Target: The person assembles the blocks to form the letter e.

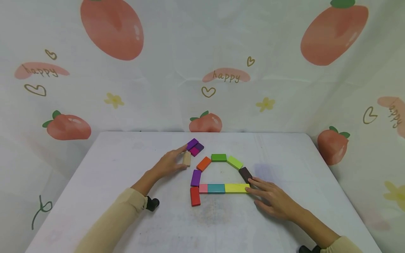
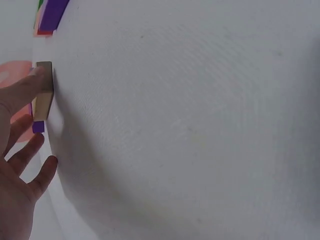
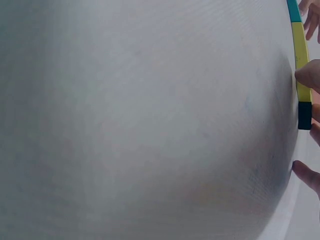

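Note:
My left hand (image 1: 168, 163) is around a beige block (image 1: 187, 159), thumb at its near end and index finger by its far end. In the left wrist view the thumb overlaps the beige block (image 2: 43, 103). The index fingertip also meets a purple block (image 1: 192, 144), beside a magenta block (image 1: 194, 151) and a dark purple block (image 1: 199, 147). My right hand (image 1: 273, 198) rests with extended fingers at the yellow block (image 1: 235, 188) and the dark brown block (image 1: 245, 174). In the right wrist view the thumb touches the yellow block (image 3: 300, 47).
Orange (image 1: 204, 163), green (image 1: 218, 157) and lime (image 1: 235, 162) blocks form an arch. A second purple block (image 1: 195, 177) and a red block (image 1: 195, 196) stand at its left. Teal (image 1: 216, 189) and pink (image 1: 203, 189) blocks continue the yellow row. A printed cloth (image 1: 171, 105) hangs behind the white table (image 1: 126, 207).

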Tool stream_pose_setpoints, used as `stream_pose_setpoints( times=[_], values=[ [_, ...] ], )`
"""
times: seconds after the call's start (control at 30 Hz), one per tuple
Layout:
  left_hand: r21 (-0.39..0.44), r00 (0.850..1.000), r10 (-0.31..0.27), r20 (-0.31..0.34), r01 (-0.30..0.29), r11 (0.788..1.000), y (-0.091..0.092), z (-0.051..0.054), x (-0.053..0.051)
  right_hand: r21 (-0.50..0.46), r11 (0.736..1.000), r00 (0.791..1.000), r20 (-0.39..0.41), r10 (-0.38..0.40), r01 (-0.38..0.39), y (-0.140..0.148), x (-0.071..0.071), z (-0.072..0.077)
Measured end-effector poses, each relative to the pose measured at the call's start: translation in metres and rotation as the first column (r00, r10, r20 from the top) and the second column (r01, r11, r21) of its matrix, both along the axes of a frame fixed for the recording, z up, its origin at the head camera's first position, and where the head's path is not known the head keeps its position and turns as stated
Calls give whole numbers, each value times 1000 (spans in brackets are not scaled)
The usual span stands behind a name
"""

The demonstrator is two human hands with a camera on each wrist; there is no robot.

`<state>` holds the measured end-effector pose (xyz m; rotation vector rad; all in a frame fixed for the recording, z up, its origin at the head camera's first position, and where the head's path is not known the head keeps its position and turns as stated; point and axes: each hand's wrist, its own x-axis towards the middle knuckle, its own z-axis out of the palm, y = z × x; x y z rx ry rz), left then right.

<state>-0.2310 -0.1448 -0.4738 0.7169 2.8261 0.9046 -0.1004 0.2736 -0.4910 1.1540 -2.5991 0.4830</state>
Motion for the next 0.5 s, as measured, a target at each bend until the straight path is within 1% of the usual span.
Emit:
stream_pose_setpoints(
  times=[0.1, 0.2, 0.4, 0.5],
  values=[
    [-5, 1000, -3, 14, 3, 1000, 1, -1, -1, 2, 1000, 1000, 0, 0, 0, 0, 0, 0],
    [-3, 1000, 15, 20, -15, 1000, 1, -1, 0, 3, 1000, 1000, 1, 0, 0, 0, 0, 0],
    [4, 998, 61, 7, -61, 998, -1, -1, 5, -2, 1000, 1000, -1, 7, -7, -1, 1, 0],
    [11, 997, 74, 3, -74, 997, -5, -1, 9, -3, 1000, 1000, 1, 4, -4, -1, 1, 0]
  ],
)
